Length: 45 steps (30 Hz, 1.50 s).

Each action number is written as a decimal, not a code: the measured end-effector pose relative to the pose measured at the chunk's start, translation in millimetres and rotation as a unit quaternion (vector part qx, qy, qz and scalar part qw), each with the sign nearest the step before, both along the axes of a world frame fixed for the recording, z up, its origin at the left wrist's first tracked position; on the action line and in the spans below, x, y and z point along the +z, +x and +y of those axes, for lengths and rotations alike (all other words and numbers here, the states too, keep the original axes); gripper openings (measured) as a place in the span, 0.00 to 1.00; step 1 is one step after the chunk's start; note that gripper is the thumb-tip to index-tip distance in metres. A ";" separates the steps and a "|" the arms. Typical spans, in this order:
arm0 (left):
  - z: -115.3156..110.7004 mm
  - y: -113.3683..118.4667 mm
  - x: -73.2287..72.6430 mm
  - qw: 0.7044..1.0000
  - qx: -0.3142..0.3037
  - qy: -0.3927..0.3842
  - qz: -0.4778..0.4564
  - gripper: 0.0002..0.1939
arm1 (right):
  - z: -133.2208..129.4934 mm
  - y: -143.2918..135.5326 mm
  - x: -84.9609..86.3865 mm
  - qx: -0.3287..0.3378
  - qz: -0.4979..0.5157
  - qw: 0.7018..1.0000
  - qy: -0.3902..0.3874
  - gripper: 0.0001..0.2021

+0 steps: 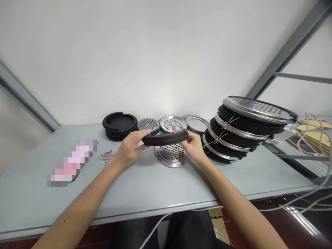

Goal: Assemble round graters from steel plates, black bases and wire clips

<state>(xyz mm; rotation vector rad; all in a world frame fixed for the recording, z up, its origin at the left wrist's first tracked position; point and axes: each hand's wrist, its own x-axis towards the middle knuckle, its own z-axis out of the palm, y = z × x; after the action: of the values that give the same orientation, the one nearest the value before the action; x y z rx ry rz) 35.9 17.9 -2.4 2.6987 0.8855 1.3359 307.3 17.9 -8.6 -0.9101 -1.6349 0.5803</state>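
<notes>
Wall (155, 55): plain white, rose behind a grey-blue table (145, 193); grey metal posts stood at both sides.
Black piece (164, 139): rounded, seen nearly edge-on, was held off the table around its middle.
Left hand (129, 148): gripped the black piece's left end, fingers on top, thumb low.
Right hand (193, 145): gripped its right end; exact finger placement partly hidden.
Front grater disc (173, 155): metal, slotted, lay flat just below the black piece in view, partly covered.
Back row: low black stack (120, 123) at left, then a coarse grater disc (148, 124), a holed disc (173, 123) and metal rings (197, 122).
Tall stack (238, 129): right of the right hand, leaned, black parts alternating with metal rims, wire clips (219, 136) sticking out, slotted disc on top.
Wire loops (106, 155): small loose pile, left of left hand.
Pixelated item (72, 162): flat, far left, details obscured.
Right edge: white cables (321, 138) hung near yellowish bundles (315, 131).
Underneath: cardboard (219, 226), reddish floor (97, 235).
</notes>
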 end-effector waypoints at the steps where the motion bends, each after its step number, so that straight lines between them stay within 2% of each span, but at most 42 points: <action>1: 1.3 -2.2 1.4 1.000 0.020 -0.010 0.009 0.23 | -0.5 1.7 0.2 -0.019 -0.009 1.000 0.020 0.09; 3: 2.6 -5.0 4.5 0.999 0.033 -0.020 0.028 0.26 | -2.9 4.3 0.2 -0.052 -0.037 0.995 0.072 0.07; 6: -0.9 -2.7 8.2 0.999 0.002 -0.010 0.052 0.28 | -8.1 4.3 -1.6 -0.067 -0.090 0.983 0.143 0.07; 11: -18.6 14.1 9.0 0.998 -0.037 0.009 0.045 0.19 | -10.8 -2.2 -8.4 -0.045 -0.151 0.967 0.202 0.11; 14: -27.3 19.7 7.3 0.998 -0.052 -0.025 0.038 0.16 | -9.9 -5.1 -10.7 -0.037 -0.167 0.963 0.210 0.12; 18: -27.7 14.8 11.9 0.990 -0.038 -0.137 0.018 0.14 | -10.7 -8.8 -9.5 -0.041 -0.194 0.968 0.152 0.12; 19: -26.1 11.3 15.1 0.985 -0.033 -0.167 -0.003 0.14 | -10.8 -9.5 -9.0 -0.046 -0.198 0.970 0.133 0.15; 22: -19.5 -5.9 27.2 0.968 -0.030 -0.240 -0.071 0.14 | -10.4 -9.5 -9.4 -0.048 -0.206 0.974 0.078 0.33; 24: -15.1 -22.4 34.6 0.956 -0.070 -0.271 -0.088 0.13 | -9.9 -8.1 -11.2 -0.015 -0.232 0.972 0.045 0.42; 26: -11.7 -40.1 40.2 0.949 -0.108 -0.281 -0.095 0.12 | -10.4 -6.9 -13.9 0.049 -0.286 0.957 0.024 0.49; 29: -9.6 -60.5 46.9 0.942 -0.099 -0.319 -0.033 0.11 | -12.6 -7.0 -18.5 0.124 -0.371 0.920 0.014 0.58; 32: -10.2 -67.7 52.9 0.910 -0.066 -0.393 0.118 0.14 | -13.7 -8.6 -21.5 0.130 -0.404 0.906 0.009 0.57; 34: -10.8 -66.7 55.0 0.881 -0.055 -0.434 0.183 0.15 | -13.5 -9.7 -21.4 0.125 -0.401 0.907 0.008 0.52; 36: -11.0 -64.2 55.0 0.865 -0.052 -0.455 0.204 0.14 | -13.4 -10.5 -20.0 0.126 -0.392 0.911 0.009 0.47; 40: -12.0 -59.0 50.8 0.849 -0.030 -0.476 0.230 0.14 | -15.3 -11.0 -15.0 0.134 -0.369 0.920 -0.015 0.47; 45: -15.1 -49.5 40.8 0.842 -0.001 -0.457 0.286 0.12 | -18.6 -8.1 -7.1 0.163 -0.325 0.931 -0.022 0.48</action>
<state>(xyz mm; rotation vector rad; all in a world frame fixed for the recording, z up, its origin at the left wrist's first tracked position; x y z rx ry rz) -13.7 2.9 38.4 2.2289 1.1387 -0.0426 299.2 -0.6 -15.6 -0.9235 -2.4116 0.5725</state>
